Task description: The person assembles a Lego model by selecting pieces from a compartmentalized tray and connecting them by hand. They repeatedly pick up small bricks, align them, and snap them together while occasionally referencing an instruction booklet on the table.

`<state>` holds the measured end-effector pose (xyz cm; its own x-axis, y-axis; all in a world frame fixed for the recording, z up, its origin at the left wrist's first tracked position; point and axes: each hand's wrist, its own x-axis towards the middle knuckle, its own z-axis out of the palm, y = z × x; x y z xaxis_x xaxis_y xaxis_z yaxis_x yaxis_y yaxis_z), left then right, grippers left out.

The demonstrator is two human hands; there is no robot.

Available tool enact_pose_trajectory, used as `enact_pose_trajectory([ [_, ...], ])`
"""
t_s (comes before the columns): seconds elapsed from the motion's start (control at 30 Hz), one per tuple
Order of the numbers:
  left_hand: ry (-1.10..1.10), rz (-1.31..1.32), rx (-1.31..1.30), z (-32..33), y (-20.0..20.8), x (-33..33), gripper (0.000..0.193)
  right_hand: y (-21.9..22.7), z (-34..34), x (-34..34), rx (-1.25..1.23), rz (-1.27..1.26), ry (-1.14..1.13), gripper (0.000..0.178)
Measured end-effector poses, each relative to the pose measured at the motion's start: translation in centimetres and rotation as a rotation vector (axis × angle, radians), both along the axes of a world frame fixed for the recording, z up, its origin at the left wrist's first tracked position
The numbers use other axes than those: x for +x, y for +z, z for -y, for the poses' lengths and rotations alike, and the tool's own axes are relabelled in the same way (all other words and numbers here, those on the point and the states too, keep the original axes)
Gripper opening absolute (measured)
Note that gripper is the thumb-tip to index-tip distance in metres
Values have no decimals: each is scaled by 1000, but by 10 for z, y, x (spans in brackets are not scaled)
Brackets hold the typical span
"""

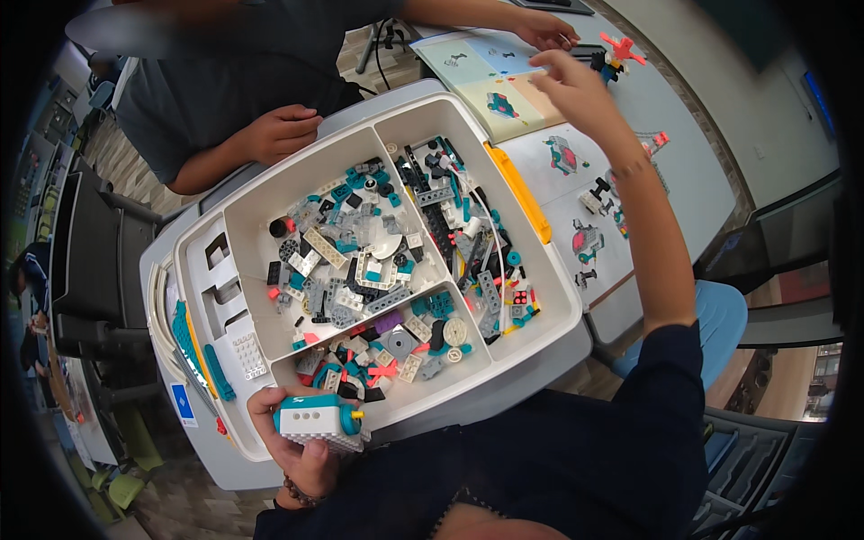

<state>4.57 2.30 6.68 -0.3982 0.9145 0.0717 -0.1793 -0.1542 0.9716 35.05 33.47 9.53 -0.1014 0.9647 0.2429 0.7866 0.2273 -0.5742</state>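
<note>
Near the front left of the parts tray, my left hand (pixel 313 468) grips a white and teal block assembly (pixel 315 421) with a studded underside and a yellow peg at one end. My right arm stretches far across to the back right. There my right hand (pixel 576 93) hovers at an open instruction booklet (pixel 531 106), fingers extended and nothing seen in them. The booklet shows pictures of small teal and pink models. Between my arms stands the white divided tray (pixel 517 360), holding mixed building bricks (pixel 355 243) in teal, white, grey, black and coral.
Across the table, another person's hand (pixel 281 135) rests by the tray, and their other hand (pixel 546 31) is beside the booklet. A small figure with a coral top (pixel 621 49) stands behind it. A yellow latch (pixel 520 193) juts from the tray. A blue chair (pixel 720 324) is at right.
</note>
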Motion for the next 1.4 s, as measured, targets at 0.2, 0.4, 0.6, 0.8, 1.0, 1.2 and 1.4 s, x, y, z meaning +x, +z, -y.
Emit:
enact_pose_trajectory([
  [0.2,-63,34,1,6,-7,-13,65,-66,-79,-27,-237,236,7,48],
  [0.4,-11,63,-11,1,-1,-6,64,-69,-107,-55,-386,475,58,66],
  [0.6,-26,104,-21,2,-1,-6,61,-53,-121,-57,-713,367,7,84],
  [0.8,-55,127,0,4,-8,-11,60,-56,-124,-62,-649,454,21,93],
  [1.0,-60,110,-9,5,-7,-11,61,-57,-124,-62,-639,445,25,95],
  [1.2,-67,85,-8,4,-4,-9,62,-62,-120,-60,-544,392,66,96],
  [1.4,-59,90,-14,0,-1,-6,63,-71,-126,-15,-545,-77,107,81],
])
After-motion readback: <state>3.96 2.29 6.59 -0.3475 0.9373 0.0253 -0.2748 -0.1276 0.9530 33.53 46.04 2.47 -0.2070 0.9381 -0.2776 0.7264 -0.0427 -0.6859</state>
